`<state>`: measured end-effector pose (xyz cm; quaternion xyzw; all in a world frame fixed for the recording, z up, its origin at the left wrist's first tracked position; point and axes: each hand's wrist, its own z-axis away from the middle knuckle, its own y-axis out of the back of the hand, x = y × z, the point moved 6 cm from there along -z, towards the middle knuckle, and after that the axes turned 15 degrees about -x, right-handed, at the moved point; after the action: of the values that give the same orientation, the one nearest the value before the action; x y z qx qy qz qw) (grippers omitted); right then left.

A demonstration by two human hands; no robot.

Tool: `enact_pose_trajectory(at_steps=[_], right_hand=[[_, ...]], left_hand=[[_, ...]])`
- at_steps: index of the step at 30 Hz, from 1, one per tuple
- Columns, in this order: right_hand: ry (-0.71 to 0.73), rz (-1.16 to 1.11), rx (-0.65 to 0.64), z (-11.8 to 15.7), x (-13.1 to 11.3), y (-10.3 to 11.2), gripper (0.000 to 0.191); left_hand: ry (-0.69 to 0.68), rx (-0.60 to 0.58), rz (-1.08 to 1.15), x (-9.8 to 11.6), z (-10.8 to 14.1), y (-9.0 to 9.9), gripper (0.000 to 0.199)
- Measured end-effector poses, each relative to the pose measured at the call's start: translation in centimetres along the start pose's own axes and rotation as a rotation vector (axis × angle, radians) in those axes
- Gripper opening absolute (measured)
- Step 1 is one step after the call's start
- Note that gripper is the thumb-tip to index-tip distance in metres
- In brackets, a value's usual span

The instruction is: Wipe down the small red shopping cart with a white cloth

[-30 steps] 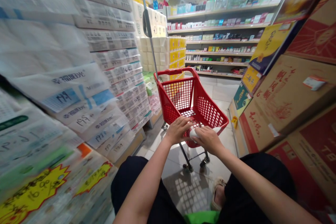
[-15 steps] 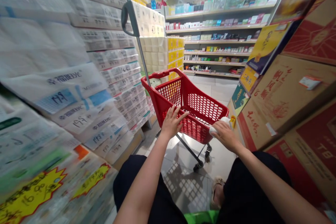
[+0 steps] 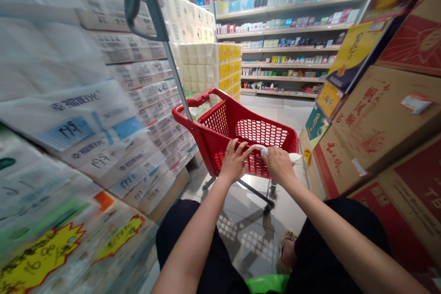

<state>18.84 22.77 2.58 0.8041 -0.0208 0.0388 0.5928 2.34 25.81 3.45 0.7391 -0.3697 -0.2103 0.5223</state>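
A red plastic shopping basket cart (image 3: 275,119) stands in front of me, its side turned towards me. My left hand (image 3: 234,164) rests on the near rim, fingers spread and stretched forward. On the same rim, just to its right, my right hand (image 3: 280,166) is closed over a white cloth or tissue (image 3: 295,158). One end of this white piece sticks out right of the hand, another reaches towards my left fingertips. From the cart's left end a metal pole rises to a grey loop handle (image 3: 156,14).
Stacked paper packs (image 3: 103,133) with handwritten prices line the left. Cartons (image 3: 382,119) are piled on the right. Shelves of small goods (image 3: 285,48) stand at the back. Something green (image 3: 267,284) shows between my legs.
My right hand has slid left along the rim with the white cloth, closer to my left hand. The cart has turned slightly, and its handle now appears further left.
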Motion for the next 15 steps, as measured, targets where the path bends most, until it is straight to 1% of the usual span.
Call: enact_pose_trajectory(at_steps=[1,3,5,6,7,9,11,13,15], right_hand=[[0.039,-0.018,-0.003,-0.8,-1.6,0.3,0.036],[0.086,-0.069,0.001,-2.0,-3.8,0.9,0.036],[0.139,-0.104,-0.006,-2.5,-4.7,1.1,0.036],[0.166,-0.108,-0.015,-2.4,-4.6,1.1,0.037],[0.185,-0.102,-0.025,-2.2,-4.1,1.0,0.037],[0.19,-0.078,-0.044,-1.3,-2.1,0.7,0.036],[0.166,-0.051,-0.058,-0.1,0.7,0.3,0.034],[0.146,-0.031,-0.062,1.2,3.7,-0.2,0.033],[0.108,-0.025,-0.043,2.3,6.6,-0.6,0.034]], left_hand=[[-0.007,0.001,0.012,0.0,0.0,0.0,0.076],[-0.015,0.008,0.036,-0.2,0.0,0.2,0.077],[-0.016,0.012,0.046,-0.6,0.1,0.5,0.079],[-0.014,0.009,0.04,-0.9,0.2,0.7,0.08],[-0.012,0.003,0.026,-1.1,0.3,0.9,0.08],[0.009,-0.007,-0.016,-1.8,0.6,1.3,0.079],[0.075,0.003,-0.056,-2.6,1.0,1.8,0.078],[0.174,0.033,-0.078,-3.5,1.4,2.3,0.081],[0.243,0.053,-0.091,-3.9,1.6,2.5,0.086]])
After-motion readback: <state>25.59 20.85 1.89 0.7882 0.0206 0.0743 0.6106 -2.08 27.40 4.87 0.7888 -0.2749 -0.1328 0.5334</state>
